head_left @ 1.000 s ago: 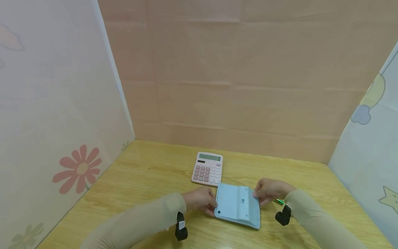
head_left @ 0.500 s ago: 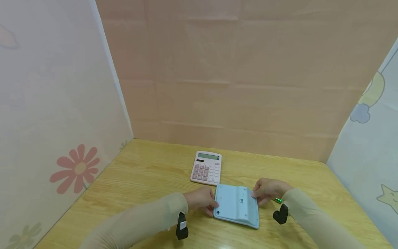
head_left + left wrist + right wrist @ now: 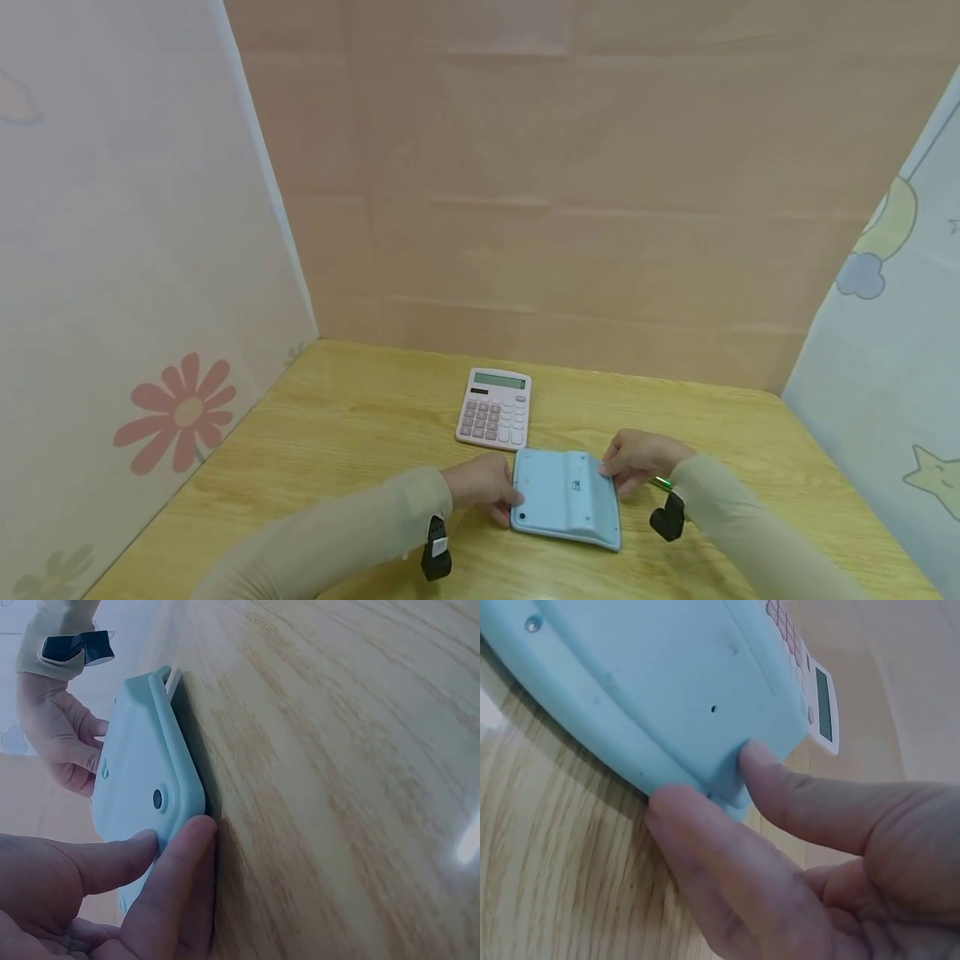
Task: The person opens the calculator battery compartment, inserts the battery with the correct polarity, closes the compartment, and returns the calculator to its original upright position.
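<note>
A light-blue calculator (image 3: 547, 492) is turned back side up over the wooden table, its raised ridge and small screws showing; its keys are hidden. My left hand (image 3: 483, 485) pinches its left edge. In the left wrist view, that thumb lies on the back of the calculator (image 3: 135, 769), close to a round dark foot (image 3: 157, 799), while a finger supports the rim. At the opposite edge my right hand (image 3: 636, 461) holds on with thumb on top and fingers at the side, as the right wrist view of the calculator (image 3: 675, 682) shows.
Just beyond the blue calculator lies a pink calculator (image 3: 495, 408), face up with its display lit or showing a digit. A green pen-like stick (image 3: 661, 482) is partly hidden by the right wrist. Patterned panels (image 3: 172, 250) enclose the wooden table (image 3: 375, 400).
The head view has shifted slightly. Both hands keep their hold, and the blue calculator's far edge appears a little lower relative to the pink calculator.
</note>
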`<state>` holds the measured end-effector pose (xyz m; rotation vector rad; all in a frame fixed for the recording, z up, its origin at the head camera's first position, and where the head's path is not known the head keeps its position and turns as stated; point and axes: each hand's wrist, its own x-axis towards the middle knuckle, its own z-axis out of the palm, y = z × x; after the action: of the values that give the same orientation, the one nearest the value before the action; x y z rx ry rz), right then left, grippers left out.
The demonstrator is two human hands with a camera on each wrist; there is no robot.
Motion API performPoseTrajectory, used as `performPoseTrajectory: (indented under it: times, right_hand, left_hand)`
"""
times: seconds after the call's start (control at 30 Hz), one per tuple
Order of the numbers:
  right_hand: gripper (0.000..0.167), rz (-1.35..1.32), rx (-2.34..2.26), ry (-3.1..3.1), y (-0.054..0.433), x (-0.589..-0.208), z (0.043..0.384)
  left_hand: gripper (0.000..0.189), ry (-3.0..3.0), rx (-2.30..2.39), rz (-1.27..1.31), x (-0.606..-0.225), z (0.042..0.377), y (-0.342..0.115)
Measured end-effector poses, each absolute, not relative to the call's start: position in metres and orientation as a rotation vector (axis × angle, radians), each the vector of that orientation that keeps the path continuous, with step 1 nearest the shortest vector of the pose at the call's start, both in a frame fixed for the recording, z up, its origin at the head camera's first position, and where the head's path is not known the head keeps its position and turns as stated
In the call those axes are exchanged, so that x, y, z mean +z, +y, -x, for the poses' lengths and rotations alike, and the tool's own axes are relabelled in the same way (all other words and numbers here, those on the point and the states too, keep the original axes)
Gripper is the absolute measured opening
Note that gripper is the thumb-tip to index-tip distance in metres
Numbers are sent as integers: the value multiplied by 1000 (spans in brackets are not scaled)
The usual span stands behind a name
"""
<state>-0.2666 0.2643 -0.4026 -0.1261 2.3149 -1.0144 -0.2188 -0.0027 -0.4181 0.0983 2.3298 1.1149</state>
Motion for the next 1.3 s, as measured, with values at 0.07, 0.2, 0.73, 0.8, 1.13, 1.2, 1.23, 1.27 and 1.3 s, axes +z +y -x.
performPoseTrajectory:
  times: [0.07, 0.2, 0.73, 0.8, 1.13, 1.2, 1.23, 1.27, 1.3]
  right_hand:
    - [12, 119, -1002, 2326, 263, -403, 266]
    - [11, 100, -978, 2347, 261, -402, 266]
    - [11, 128, -921, 2387, 259, -396, 265]
    - [11, 133, -917, 2391, 258, -395, 265]
    - [8, 151, -895, 2400, 256, -397, 267]
    - [8, 154, -884, 2399, 256, -398, 267]
    - [8, 150, -884, 2398, 256, -398, 266]
    - [8, 147, -884, 2397, 256, -398, 266]
    - [7, 147, -878, 2398, 256, -398, 267]
  left_hand:
    - [22, 2334, 1104, -98, -418, 219, -3]
    - [22, 2342, 1090, -105, -419, 220, -2]
    - [23, 2371, 984, -150, -417, 224, -2]
    - [23, 2378, 974, -156, -417, 224, -1]
    - [24, 2424, 920, -162, -416, 224, 1]
    - [24, 2428, 907, -154, -417, 224, 1]
    - [24, 2428, 901, -148, -416, 224, 2]
    - [24, 2429, 896, -145, -416, 224, 2]
    - [24, 2434, 888, -144, -416, 224, 3]
